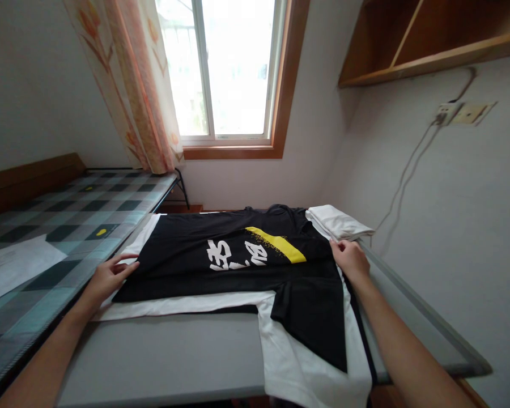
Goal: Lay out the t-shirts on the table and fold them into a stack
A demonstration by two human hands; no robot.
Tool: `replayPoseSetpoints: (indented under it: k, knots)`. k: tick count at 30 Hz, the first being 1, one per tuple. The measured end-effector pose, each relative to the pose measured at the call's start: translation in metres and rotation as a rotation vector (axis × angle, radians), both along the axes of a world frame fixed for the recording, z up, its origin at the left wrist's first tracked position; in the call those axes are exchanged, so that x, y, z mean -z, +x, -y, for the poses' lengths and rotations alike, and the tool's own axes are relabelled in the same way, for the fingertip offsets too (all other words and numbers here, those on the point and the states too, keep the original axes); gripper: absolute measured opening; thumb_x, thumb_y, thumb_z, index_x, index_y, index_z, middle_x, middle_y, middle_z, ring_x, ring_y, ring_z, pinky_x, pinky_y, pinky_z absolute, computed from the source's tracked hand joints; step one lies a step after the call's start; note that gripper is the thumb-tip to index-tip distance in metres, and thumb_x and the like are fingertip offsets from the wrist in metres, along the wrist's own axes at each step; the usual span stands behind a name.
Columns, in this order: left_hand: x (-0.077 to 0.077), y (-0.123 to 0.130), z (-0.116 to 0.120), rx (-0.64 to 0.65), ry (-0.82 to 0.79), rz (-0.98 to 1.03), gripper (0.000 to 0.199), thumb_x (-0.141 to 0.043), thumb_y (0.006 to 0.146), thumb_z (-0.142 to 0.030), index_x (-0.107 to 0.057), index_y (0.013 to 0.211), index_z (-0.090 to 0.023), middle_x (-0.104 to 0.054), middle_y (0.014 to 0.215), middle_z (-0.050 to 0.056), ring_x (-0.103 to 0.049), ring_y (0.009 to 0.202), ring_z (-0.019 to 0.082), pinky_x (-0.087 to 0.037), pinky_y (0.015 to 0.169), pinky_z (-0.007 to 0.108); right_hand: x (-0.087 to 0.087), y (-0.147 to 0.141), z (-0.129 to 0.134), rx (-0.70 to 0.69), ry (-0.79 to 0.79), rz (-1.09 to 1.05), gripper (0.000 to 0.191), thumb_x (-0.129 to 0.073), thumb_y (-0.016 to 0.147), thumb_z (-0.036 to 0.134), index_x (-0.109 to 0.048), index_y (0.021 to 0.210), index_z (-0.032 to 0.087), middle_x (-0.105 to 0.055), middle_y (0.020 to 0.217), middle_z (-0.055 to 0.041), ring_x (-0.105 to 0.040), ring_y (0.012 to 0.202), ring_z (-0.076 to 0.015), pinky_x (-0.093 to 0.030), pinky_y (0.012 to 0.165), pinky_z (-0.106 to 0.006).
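A black T-shirt [187,249] with white lettering and a yellow stripe lies spread sideways over a white shirt [280,345], its sleeve towards the near edge. More black cloth shows beneath the white one. At the hem on the left, my left hand [113,275] has its thumb and fingers closed at the cloth's edge. On the right, my right hand [351,259] pinches the shirt's edge near the collar and shoulder. A folded white cloth [338,222] rests just beyond my right hand.
The shirts lie on a grey table [165,351]. To the left is a bed with a checked mattress [123,198] and a paper sheet [17,266]. A window, curtain [140,85] and wall stand behind. A wooden shelf [433,62] and a socket with a hanging cable [446,113] are at right.
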State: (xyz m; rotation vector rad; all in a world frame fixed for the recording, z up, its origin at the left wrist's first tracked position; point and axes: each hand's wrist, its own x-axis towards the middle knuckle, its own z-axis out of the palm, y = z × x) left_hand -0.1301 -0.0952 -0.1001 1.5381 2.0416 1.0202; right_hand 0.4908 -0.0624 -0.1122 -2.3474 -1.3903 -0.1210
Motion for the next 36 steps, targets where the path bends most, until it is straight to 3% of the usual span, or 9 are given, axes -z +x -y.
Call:
replayPoseSetpoints:
  k: [3,6,11,15,22,26,36]
  knots:
    - [0.005,-0.003,-0.001,0.075,0.012,0.05,0.066,-0.064,0.059,-0.066,-0.066,0.102,-0.017,-0.054,0.053,-0.004,-0.044,0.047,0.011,-0.031,0.043,0.021,0.002,0.0,-0.003,-0.006,-0.057,-0.001,0.05,-0.035,0.091,0.054,-0.069,0.093,0.017,-0.064,0.1,-0.0159,-0.06,0.088,-0.0274,-0.042,0.07,-0.035]
    - [0.007,-0.005,-0.003,0.125,0.044,-0.027,0.057,-0.062,0.062,-0.063,-0.068,0.095,-0.018,-0.057,0.055,-0.003,-0.043,0.047,0.011,-0.031,0.045,0.022,0.005,0.001,-0.003,-0.017,-0.09,0.019,0.052,-0.033,0.092,0.056,-0.069,0.09,0.018,-0.064,0.101,-0.0157,-0.059,0.092,-0.0289,-0.042,0.075,-0.039]
    - [0.005,-0.002,-0.004,0.133,0.063,-0.119,0.049,-0.059,0.064,-0.062,-0.069,0.089,-0.021,-0.067,0.067,0.001,-0.056,0.058,0.016,-0.041,0.055,0.024,0.011,0.001,-0.004,-0.043,-0.081,0.054,0.054,-0.033,0.09,0.06,-0.066,0.081,0.019,-0.064,0.1,-0.0152,-0.057,0.093,-0.0295,-0.041,0.077,-0.041]
    - [-0.002,0.0,0.0,0.081,0.1,-0.134,0.049,-0.055,0.067,-0.06,-0.068,0.09,-0.02,-0.069,0.072,0.002,-0.062,0.065,0.018,-0.044,0.06,0.024,0.011,0.005,-0.007,-0.066,-0.043,0.066,0.048,-0.037,0.087,0.059,-0.061,0.074,0.019,-0.066,0.095,-0.0135,-0.057,0.089,-0.0282,-0.039,0.073,-0.038]
    - [-0.008,-0.009,0.008,-0.069,0.125,-0.194,0.046,-0.052,0.072,-0.053,-0.067,0.099,-0.018,-0.069,0.075,0.002,-0.065,0.073,0.02,-0.045,0.062,0.024,0.008,0.017,0.0,-0.138,-0.056,-0.089,0.053,-0.043,0.077,0.069,-0.046,0.052,0.022,-0.06,0.061,-0.0041,-0.056,0.068,-0.0228,-0.035,0.068,-0.036]
    - [-0.007,-0.019,0.01,-0.156,0.1,-0.215,0.043,-0.053,0.072,-0.05,-0.065,0.102,-0.021,-0.066,0.069,0.001,-0.063,0.065,0.02,-0.043,0.058,0.024,0.005,0.013,0.01,-0.172,-0.141,-0.094,0.052,-0.047,0.077,0.067,-0.047,0.052,0.021,-0.061,0.061,-0.0033,-0.057,0.07,-0.0238,-0.035,0.072,-0.038]
    - [-0.007,-0.05,0.026,-0.259,-0.056,-0.286,0.029,-0.052,0.072,-0.051,-0.061,0.092,-0.031,-0.067,0.064,-0.002,-0.064,0.068,0.022,-0.041,0.058,0.026,-0.004,-0.006,0.044,-0.23,-0.236,0.065,0.048,-0.05,0.078,0.064,-0.051,0.055,0.022,-0.062,0.068,-0.0049,-0.057,0.079,-0.0263,-0.035,0.073,-0.038]
